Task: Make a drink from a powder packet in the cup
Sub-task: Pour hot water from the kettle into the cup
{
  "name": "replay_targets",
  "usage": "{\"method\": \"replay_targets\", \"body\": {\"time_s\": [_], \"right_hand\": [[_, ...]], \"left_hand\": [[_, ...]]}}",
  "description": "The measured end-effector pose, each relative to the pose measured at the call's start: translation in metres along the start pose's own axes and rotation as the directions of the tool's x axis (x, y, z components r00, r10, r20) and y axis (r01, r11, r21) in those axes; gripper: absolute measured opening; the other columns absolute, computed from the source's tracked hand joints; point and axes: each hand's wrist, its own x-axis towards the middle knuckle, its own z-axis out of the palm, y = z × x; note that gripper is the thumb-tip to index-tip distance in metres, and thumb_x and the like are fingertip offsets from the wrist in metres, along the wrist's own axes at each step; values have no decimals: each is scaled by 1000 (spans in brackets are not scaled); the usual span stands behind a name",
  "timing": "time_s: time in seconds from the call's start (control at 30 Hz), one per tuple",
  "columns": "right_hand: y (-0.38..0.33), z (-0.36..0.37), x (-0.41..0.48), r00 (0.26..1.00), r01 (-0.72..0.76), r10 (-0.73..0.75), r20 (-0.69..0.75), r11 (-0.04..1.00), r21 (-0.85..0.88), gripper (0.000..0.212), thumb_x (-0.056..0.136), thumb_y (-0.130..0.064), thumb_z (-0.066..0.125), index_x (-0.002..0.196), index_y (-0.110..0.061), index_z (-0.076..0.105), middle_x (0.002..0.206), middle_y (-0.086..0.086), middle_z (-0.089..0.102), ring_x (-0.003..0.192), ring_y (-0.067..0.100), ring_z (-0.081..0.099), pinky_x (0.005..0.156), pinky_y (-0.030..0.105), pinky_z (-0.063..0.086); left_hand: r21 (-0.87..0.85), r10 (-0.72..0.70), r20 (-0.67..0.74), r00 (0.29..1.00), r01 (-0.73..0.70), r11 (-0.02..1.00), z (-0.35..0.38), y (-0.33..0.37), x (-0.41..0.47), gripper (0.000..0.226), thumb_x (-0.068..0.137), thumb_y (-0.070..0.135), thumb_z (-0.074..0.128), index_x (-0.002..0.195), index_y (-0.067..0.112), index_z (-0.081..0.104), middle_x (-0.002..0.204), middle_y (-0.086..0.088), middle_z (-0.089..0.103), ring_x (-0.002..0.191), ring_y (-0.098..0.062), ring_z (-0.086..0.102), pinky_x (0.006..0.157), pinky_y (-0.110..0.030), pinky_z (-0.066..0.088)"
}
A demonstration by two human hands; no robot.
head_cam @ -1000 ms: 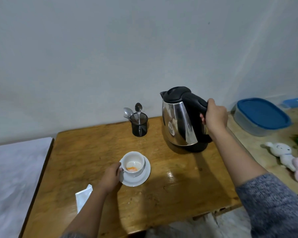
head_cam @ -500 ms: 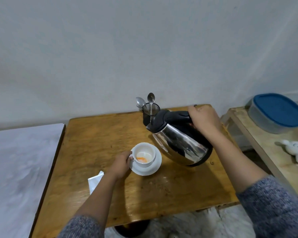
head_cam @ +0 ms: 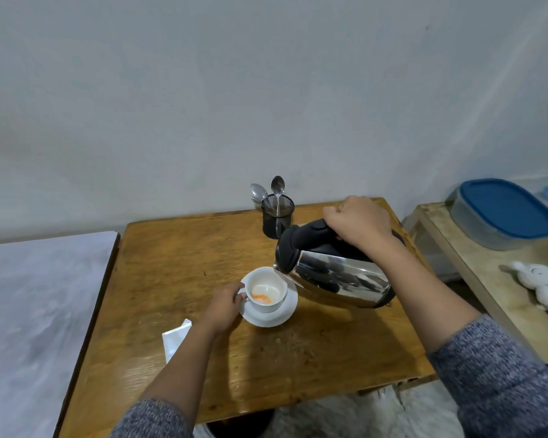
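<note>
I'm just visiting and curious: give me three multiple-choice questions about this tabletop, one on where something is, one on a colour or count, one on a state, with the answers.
1. Where does the cup stand?
A. on a white saucer
B. inside the blue-lidded container
C. on the bare wood by the wall

2. What colour is the powder in the cup?
A. green
B. orange
C. black

3. How is the kettle held?
A. upright on the table
B. lying untouched on its side
C. tilted, spout over the cup

Answers:
1. A: the saucer rims out under the cup on the wooden table.
2. B: an orange patch of powder lies on the white bottom.
3. C: the right hand grips the black handle and the spout dips at the cup's rim, while the left hand steadies the cup's handle.
</note>
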Motion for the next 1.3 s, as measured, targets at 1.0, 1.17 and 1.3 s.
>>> {"method": "replay_targets", "body": {"time_s": [1.0, 1.17, 1.3], "right_hand": [[-9, 1, -10, 999, 12, -9, 42, 997, -70, 37, 83, -31, 45, 50, -14, 47, 55, 2, 52, 48, 17, 42, 47, 24, 27], [-8, 1, -11, 999, 2, 1, 35, 997, -76, 39, 84, -31, 45, 48, -14, 43, 51, 0, 45, 46, 16, 40, 47, 25, 26], [-9, 0, -12, 999, -7, 9, 37, 997, -71, 39, 84, -30, 45, 48, -14, 42, 50, 0, 44, 46, 16, 39, 47, 25, 25]], "left_hand": [[-4, -6, -14, 1000, 6, 1000, 1, 9, -3, 30, 94, 16, 45, 122, 12, 56, 128, -11, 57, 112, -23, 52, 87, -29, 39], [-6, -25, -14, 1000, 25, 1000, 1, 10, -4, 31, 95, 16, 44, 124, 12, 54, 131, -11, 56, 117, -25, 51, 91, -31, 40], [-3, -31, -21, 999, 31, 1000, 2, 11, -5, 31, 95, 16, 44, 124, 13, 54, 131, -11, 56, 117, -25, 51, 94, -33, 41]]}}
